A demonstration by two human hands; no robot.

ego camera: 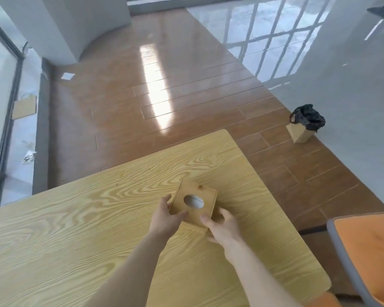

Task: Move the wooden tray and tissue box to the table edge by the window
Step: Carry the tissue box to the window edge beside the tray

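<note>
A pale, strongly grained rectangular wooden bench (98, 229) fills the near half of the scene; its far edge faces a glossy brown plank floor (124, 120), with a tall window (0, 96) at the far left. An orange chair with grey trim (368, 244) stands at the near right, and a small brown bin lined with a black bag (304, 127) sits on the floor, far right. The square light-wood tissue box with a round top opening (194, 201) lies near the bench's middle, right of centre, apparently resting on a thin flat wooden tray (194, 228), seen only as a sliver below it. Both forearms extend forward from the near edge. The left hand (166, 214) cups the box's near-left corner; the right hand (221, 227) clasps its near-right corner, fingers curled down the side. This two-sided hold probably serves to slide or lift the box together with the tray; whether it is raised cannot be told.
</note>
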